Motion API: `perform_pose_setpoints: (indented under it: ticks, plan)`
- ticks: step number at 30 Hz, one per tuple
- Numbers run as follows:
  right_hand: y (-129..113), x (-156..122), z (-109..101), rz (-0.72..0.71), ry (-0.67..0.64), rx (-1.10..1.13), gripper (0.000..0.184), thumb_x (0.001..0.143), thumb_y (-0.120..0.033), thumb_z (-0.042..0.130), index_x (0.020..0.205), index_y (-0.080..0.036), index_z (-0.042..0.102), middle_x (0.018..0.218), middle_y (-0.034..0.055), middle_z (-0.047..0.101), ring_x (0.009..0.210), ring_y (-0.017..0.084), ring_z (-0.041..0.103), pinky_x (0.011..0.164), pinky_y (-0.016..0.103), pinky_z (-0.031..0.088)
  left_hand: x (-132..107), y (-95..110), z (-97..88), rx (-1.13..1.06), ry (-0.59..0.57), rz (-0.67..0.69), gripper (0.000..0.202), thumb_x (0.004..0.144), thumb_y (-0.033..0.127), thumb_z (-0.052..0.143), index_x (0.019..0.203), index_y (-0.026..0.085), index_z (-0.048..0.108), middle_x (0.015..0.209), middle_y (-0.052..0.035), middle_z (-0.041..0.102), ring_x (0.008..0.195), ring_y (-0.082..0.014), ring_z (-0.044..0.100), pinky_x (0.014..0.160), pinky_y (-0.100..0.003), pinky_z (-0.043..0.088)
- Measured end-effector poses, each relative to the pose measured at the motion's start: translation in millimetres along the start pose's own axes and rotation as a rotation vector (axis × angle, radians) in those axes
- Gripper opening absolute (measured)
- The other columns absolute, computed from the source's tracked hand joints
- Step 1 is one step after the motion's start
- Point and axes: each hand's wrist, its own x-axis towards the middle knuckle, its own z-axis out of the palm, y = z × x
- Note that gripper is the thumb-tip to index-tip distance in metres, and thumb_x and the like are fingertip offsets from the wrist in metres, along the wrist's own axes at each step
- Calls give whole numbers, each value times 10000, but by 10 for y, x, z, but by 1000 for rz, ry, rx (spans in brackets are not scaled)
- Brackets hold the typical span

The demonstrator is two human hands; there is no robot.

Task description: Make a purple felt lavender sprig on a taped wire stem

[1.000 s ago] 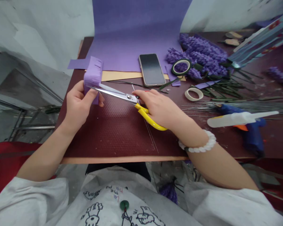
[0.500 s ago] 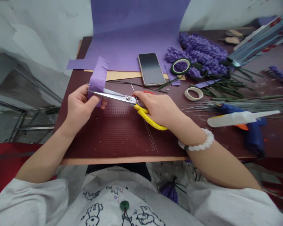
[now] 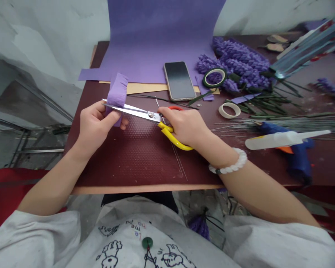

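Note:
My left hand point(image 3: 96, 124) pinches a folded strip of purple crepe paper point(image 3: 117, 91), whose upper edge is fringed with small cuts. The steel blades of a pair of scissors point(image 3: 132, 111) lie across the strip, and their tips reach just past it. My right hand point(image 3: 185, 126) grips the scissors, with the yellow handles point(image 3: 173, 137) showing below my fingers. A white beaded bracelet point(image 3: 229, 165) circles my right wrist.
A phone point(image 3: 179, 81) lies on a purple paper sheet point(image 3: 156, 41) that curves up the wall. Purple paper flower spikes point(image 3: 234, 65), green tape point(image 3: 214, 78), masking tape point(image 3: 227, 110), green wires point(image 3: 281, 123) and a blue glue gun point(image 3: 298, 160) sit on the dark red board point(image 3: 139, 160).
The paper strip has narrowed and turned more upright in my left hand. The scissors and my right hand have shifted slightly left, and the blades now tilt the other way.

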Motion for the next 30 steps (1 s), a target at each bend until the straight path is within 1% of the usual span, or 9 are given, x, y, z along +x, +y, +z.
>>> perform_pose_setpoints:
  ticks: [5,7,9,11,14,17,22,27,30]
  plan:
    - [-7,5,19,17,-10,-11,479,897,-443,353,1214,-152,564,842,91,682,683,222,581,533,293,225,3,-28,-11,-8,0,1,72,760,161,632,689,150,633,596,8,654,489,-111,608,521,-250,523]
    - [-12,-4,11,18,-16,20,466,900,-425,363,1236,-156,543,867,88,678,704,227,576,546,299,256,16,-61,-27,-24,-13,-16,68,774,180,623,716,145,635,609,2,659,491,-115,609,520,-258,520]
    - [-12,-16,-2,-5,-8,75,459,906,-404,371,1255,-145,520,936,107,671,798,246,578,606,311,324,34,-100,-43,-56,-19,-22,53,782,186,615,743,152,629,600,10,651,487,-110,599,509,-252,509]
    - [-6,-28,-15,-40,1,133,461,915,-396,367,1261,-125,506,1010,138,654,910,271,562,713,334,377,53,-134,-55,-96,-21,-4,34,785,172,603,757,164,621,586,24,631,496,-99,586,509,-238,495]
    - [5,-38,-32,-66,-6,177,473,925,-400,351,1276,-114,488,1056,154,643,969,286,546,805,364,394,69,-153,-65,-144,-33,38,72,788,128,570,758,169,620,596,25,619,533,-92,574,536,-234,486]
    - [-2,-40,-52,-45,-29,167,470,924,-394,350,1291,-130,477,1112,144,642,970,278,568,770,351,399,63,-134,-67,-132,-32,41,73,782,112,586,767,170,628,617,19,636,542,-100,586,543,-247,492]
    - [-37,-42,-82,12,-67,100,484,914,-408,351,1321,-171,460,1179,117,639,865,249,615,607,308,337,39,-74,-60,-50,-13,14,40,789,172,638,760,154,659,663,-13,682,543,-137,638,535,-277,532]
    - [-37,-40,-77,3,-50,90,481,905,-416,353,1299,-171,481,1159,106,654,851,246,625,572,304,293,32,-45,-54,-27,-34,-23,24,774,167,655,772,151,674,669,-10,694,544,-141,655,552,-281,563]
    - [-38,-36,-72,7,-43,90,474,899,-419,360,1279,-172,497,1083,99,676,833,243,627,564,300,282,32,-37,-53,-20,-44,-26,31,770,144,648,769,146,679,663,-7,690,550,-136,657,555,-272,567]
